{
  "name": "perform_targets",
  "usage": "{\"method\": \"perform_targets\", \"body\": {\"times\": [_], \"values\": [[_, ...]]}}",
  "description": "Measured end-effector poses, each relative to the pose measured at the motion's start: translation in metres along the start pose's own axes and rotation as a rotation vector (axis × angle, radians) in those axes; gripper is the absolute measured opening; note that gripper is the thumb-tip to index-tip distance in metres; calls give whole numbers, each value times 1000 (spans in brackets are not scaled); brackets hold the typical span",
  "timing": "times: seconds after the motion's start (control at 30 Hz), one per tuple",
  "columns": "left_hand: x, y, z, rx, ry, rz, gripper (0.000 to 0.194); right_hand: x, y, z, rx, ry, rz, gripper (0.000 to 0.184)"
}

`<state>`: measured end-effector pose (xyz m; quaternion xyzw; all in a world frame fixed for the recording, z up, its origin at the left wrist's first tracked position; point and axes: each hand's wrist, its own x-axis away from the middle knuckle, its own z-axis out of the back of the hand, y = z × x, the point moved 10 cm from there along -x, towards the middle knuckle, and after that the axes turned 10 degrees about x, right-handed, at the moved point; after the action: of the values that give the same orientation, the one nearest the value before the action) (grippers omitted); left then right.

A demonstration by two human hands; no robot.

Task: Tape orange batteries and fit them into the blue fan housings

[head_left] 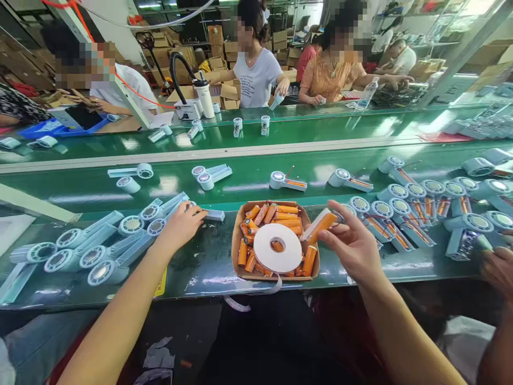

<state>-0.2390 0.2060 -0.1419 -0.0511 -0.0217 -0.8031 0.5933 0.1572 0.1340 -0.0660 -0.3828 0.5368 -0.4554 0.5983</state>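
My left hand [185, 224] reaches over the near belt, fingers curled onto a light blue handheld fan housing [215, 215] whose handle points right. The hand hides most of its round head. My right hand [355, 246] pinches an orange battery [325, 225] with a white strip along one side, raised above the right edge of a cardboard box [236, 270]. Several more orange batteries [286, 216] fill that box, and a roll of white tape [266, 248] lies on them, its loose end hanging over the front edge.
Fan housings [105, 271] crowd the left. Battery-fitted housings [398, 208] crowd the right, where a neighbour's hand [499, 267] works on one. More lie along the green belt [240, 187]. Across it, people stand beside a white tumbler [204, 99] and a slanted metal post [120, 80].
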Motion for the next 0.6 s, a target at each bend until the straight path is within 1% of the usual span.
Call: {"method": "perform_targets", "body": {"times": [0.03, 0.13, 0.17, 0.27, 0.33, 0.4, 0.47, 0.5, 0.57, 0.6], "values": [[-5, 0, 2, -8, -21, -3, 43, 0, 0, 5, 38, 17, 10, 54], [-18, -3, 9, -41, -67, 13, 47, 2, 1, 22, 128, 47, 59, 48], [-21, -5, 11, -53, -76, 20, 46, 3, 1, 28, 144, 41, 80, 47], [-28, -9, 14, -80, -114, 54, 41, 11, 5, 43, 213, -3, 128, 54], [-36, -13, 15, -84, -150, 91, 45, 14, 9, 52, 259, -15, 122, 58], [-51, -13, 16, -77, -190, 117, 41, 10, 13, 64, 268, 44, 85, 57], [-77, -5, 20, -62, -212, 107, 34, -7, 11, 67, 270, 101, 75, 49], [-93, 3, 23, -54, -201, 81, 33, -21, 10, 63, 277, 110, 76, 44], [-129, 31, 32, -39, -147, -14, 37, -59, 7, 44, 271, 89, 87, 41], [-146, 48, 36, -30, -119, -78, 40, -82, 10, 30, 251, 50, 66, 44]]}}
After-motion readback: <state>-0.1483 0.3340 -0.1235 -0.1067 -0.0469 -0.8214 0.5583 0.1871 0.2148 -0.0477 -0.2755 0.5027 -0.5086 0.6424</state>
